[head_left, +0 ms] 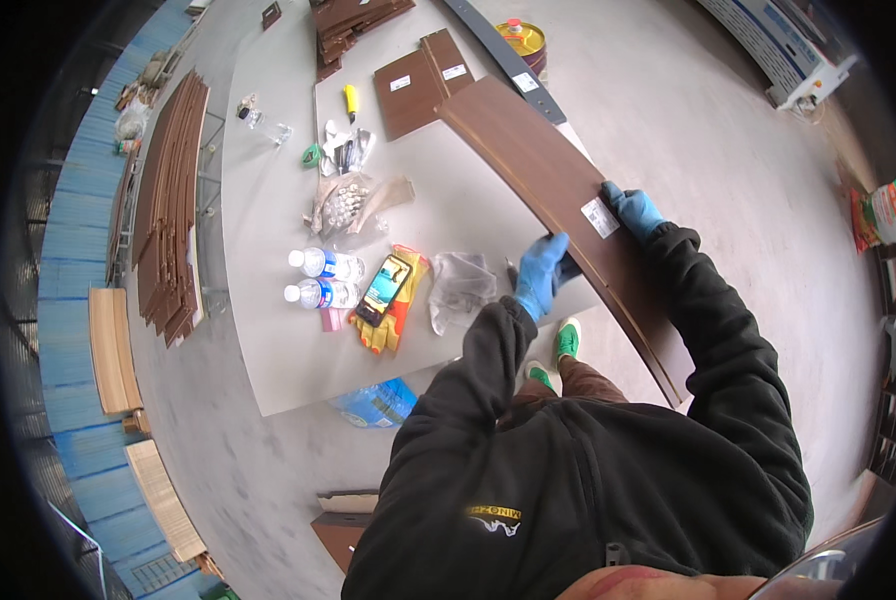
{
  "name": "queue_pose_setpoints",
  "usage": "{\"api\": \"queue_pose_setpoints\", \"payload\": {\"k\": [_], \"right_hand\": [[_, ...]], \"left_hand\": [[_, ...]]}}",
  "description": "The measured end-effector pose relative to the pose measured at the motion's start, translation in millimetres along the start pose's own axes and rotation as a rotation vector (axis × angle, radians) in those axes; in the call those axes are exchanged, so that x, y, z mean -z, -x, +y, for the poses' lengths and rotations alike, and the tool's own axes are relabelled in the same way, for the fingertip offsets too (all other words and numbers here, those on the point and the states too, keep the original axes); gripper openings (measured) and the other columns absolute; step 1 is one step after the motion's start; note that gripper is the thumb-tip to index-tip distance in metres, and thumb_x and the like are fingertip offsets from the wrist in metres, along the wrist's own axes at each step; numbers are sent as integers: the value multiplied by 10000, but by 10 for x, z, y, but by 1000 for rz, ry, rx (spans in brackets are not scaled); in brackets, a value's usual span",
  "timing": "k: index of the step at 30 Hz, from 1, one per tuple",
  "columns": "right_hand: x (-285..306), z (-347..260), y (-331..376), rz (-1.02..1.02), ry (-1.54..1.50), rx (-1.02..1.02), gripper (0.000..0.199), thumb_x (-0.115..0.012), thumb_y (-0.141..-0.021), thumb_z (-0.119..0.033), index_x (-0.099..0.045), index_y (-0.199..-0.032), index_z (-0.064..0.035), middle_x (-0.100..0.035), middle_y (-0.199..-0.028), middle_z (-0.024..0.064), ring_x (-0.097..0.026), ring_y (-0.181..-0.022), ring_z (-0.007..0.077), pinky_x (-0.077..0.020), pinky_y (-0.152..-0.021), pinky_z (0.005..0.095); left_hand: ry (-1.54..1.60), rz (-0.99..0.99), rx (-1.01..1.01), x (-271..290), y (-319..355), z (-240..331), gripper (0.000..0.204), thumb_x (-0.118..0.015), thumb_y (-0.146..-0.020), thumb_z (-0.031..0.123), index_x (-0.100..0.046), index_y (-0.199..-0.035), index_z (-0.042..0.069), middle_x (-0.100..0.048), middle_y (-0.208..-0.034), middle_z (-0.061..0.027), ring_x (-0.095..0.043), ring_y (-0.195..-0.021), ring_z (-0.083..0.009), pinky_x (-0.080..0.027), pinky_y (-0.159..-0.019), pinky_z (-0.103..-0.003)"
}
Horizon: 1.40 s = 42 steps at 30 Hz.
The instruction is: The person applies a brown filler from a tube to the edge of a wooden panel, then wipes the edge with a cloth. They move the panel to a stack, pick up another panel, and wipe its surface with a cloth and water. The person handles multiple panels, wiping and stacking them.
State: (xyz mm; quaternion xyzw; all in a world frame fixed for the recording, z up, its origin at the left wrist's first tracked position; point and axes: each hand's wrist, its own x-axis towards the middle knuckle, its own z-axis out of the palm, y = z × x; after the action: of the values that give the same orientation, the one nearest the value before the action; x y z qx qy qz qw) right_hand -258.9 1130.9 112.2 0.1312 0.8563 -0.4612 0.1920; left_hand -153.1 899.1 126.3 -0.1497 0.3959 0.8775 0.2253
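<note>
A long dark-brown panel with a white label slants over the right side of the grey table, its near end jutting past the table edge. My left hand, in a blue glove, is closed on the panel's left edge, with its fingertips partly hidden. On the opposite edge, beside the label, my blue-gloved right hand grips the panel. A crumpled clear plastic bag lies left of my left hand.
The table holds two water bottles, a phone on orange-yellow gloves, a bag of small white parts, a yellow cutter and brown panels. A dark strip lies along its far right. Stacked boards stand at left.
</note>
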Motion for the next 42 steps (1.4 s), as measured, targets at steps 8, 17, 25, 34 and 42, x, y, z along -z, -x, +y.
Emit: {"api": "queue_pose_setpoints", "payload": {"k": [8, 17, 25, 34, 42], "right_hand": [[24, -190, -832, 116, -53, 18, 671, -592, -1024, -590, -770, -910, 47, -733, -780, 101, -646, -770, 145, -525, -721, 374], [-170, 142, -583, 15, 57, -148, 647, -562, -1023, -577, -775, -939, 28, -744, -786, 161, -708, -759, 234, -553, -738, 399], [-494, 212, -388, 2, 95, -234, 686, -514, -1011, -629, -775, -979, 4, -750, -854, 213, -741, -869, 325, -550, -806, 436], [-626, -93, -455, 28, 345, -230, 699, -431, -1034, -631, -757, -913, -24, -725, -864, 256, -715, -882, 424, -541, -801, 489], [-690, -509, -516, -57, 636, -328, 676, -405, -1051, -593, -791, -1003, -40, -756, -955, 235, -735, -955, 393, -559, -870, 469]], "left_hand": [[-1202, 583, -608, 1280, -1278, 1161, 602, -720, -922, 349, -599, -1414, 23, -536, -1515, -222, -501, -1406, -386, -412, -1161, -438], [-1609, 641, -776, 1767, -2589, 2276, 627, -738, -880, 344, -608, -1406, 29, -509, -1523, -260, -443, -1444, -416, -359, -1190, -511], [-1689, 661, -583, 1735, -2862, 2370, 724, -692, -907, 422, -501, -1523, 92, -384, -1624, -247, -262, -1544, -449, -229, -1231, -578], [-1797, 922, -258, 1789, -3028, 2677, 898, -643, -865, 572, -379, -1612, 150, -259, -1696, -220, -176, -1565, -487, -169, -1249, -598], [-1622, 1027, -160, 2164, -3016, 2822, 1037, -700, -765, 647, -359, -1614, 159, -260, -1685, -211, -236, -1528, -518, -197, -1248, -575]]}}
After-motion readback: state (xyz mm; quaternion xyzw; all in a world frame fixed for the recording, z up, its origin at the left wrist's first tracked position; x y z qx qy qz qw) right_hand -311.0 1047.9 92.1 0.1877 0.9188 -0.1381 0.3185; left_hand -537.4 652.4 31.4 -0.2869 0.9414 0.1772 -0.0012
